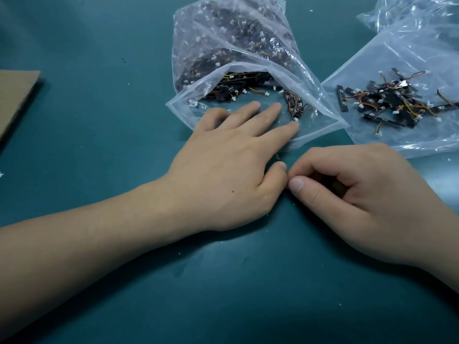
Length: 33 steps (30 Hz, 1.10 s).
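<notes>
A clear plastic bag [223,45] full of small black circuit strips with thin wires and white plugs lies open toward me on the green table. My left hand [231,165] lies flat with straight fingers on the bag's lower lip; the index fingertip touches a white plug on a small wired bundle [294,105]. My right hand [367,194] rests on the table just right of it, fingers curled in; something dark shows inside the curl, too hidden to name. The two thumbs almost touch.
A second flat clear bag [397,58] at the right carries a loose pile of the same black strips [387,100]. Crumpled plastic [422,11] sits at the far right back. A brown cardboard piece [15,95] lies at the left edge.
</notes>
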Each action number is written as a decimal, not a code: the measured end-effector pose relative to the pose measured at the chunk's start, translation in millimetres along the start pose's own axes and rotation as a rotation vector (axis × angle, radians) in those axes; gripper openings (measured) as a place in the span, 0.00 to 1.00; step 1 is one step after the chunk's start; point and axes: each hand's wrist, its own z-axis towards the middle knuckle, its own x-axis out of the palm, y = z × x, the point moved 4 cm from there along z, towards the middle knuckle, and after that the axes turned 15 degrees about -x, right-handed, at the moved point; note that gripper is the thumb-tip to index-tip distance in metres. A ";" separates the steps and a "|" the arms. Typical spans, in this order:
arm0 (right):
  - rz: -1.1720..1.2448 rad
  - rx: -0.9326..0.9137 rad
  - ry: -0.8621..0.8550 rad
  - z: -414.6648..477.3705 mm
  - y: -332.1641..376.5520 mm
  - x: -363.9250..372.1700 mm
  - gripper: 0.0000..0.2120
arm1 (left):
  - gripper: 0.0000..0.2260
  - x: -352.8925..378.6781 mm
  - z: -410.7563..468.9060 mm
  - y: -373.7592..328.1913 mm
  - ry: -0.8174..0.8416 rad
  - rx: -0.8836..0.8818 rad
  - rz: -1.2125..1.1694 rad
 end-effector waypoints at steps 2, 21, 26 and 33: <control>-0.002 -0.001 0.001 -0.2 -0.1 0.2 0.07 | 0.29 -0.1 -1.2 1.8 -0.041 -0.031 0.011; -0.011 0.001 0.006 1.8 1.4 -0.3 0.06 | 0.25 -7.4 -3.2 -3.6 -0.073 0.064 0.133; -0.002 0.003 -0.018 0.9 -1.4 -0.7 0.08 | 0.35 -13.8 10.3 -10.9 -0.071 0.134 0.063; 0.028 0.052 -0.047 -0.6 -4.1 -1.2 0.05 | 0.33 -4.3 26.1 -14.4 0.024 0.141 0.010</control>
